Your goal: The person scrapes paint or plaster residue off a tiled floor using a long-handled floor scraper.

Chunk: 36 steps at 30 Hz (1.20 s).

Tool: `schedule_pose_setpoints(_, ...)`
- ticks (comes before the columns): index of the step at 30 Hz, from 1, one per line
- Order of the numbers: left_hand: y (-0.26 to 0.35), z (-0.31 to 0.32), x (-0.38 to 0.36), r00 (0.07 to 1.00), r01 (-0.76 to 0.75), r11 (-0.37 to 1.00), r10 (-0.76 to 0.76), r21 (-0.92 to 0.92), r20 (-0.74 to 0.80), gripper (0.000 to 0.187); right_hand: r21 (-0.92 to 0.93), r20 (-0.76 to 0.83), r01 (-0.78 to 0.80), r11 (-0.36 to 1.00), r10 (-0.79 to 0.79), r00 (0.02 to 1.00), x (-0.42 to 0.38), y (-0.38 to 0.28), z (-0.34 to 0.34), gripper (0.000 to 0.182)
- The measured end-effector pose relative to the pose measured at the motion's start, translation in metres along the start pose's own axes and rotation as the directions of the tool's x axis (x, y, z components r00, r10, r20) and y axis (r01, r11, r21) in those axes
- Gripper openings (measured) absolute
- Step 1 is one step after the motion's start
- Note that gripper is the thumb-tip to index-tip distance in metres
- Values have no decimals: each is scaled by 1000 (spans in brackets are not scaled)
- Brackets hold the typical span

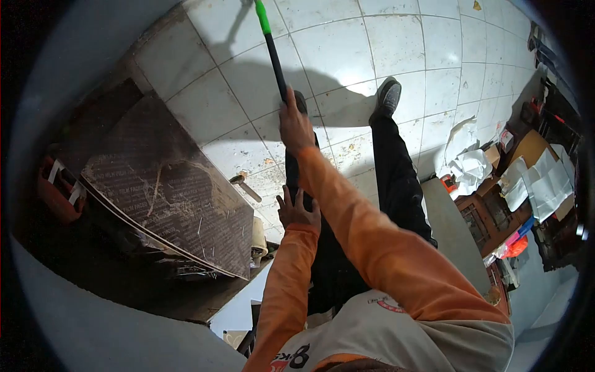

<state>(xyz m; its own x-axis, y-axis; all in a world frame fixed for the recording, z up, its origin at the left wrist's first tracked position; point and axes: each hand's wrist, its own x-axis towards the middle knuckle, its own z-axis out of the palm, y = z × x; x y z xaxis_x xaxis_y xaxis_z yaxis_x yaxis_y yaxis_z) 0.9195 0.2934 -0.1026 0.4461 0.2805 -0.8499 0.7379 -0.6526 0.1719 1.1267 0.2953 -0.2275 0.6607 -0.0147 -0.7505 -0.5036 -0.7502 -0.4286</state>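
My right hand [296,126] is wrapped round the black grip of a long-handled tool [274,56]. Its handle turns green farther up, and the far end runs out at the top edge, so its head is mostly hidden. The tool points away from me over the tiled floor. Lower down, my left hand [299,212] holds nothing, its fingers spread above my dark trouser leg. Left of that hand, a dark brown printed plywood board [180,180] lies with dust and scraps on it.
White floor tiles [334,56] carry dirt and crumbs. By the board's edge lies a small handled object [246,188]. A red container [59,192] stands at far left. Crumpled white paper [469,170], a wooden cabinet [489,220] and assorted items line the right side.
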Motion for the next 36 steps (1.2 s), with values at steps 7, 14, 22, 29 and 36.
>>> schedule_pose_setpoints(7,-22,14,5,999,-40,999,40,-37,10,71,-52,69,25,998,-21,997,-4,-20,18,68)
schedule_pose_setpoints(14,-77,77,8,994,-41,999,40,9,100,88,71,112,0,997,-8,994,16,-79,43,62)
schedule_pose_setpoints(22,-54,56,9,998,-15,1000,16,-15,62,89,-66,156,199,978,-187,970,-13,-11,71,69)
schedule_pose_setpoints(29,-56,53,5,996,-57,998,59,-40,70,89,-113,238,128,985,-98,966,-11,-22,69,64)
schedule_pose_setpoints(36,-19,10,-4,991,114,990,-107,-89,77,73,-11,119,335,942,-332,936,30,-44,74,60)
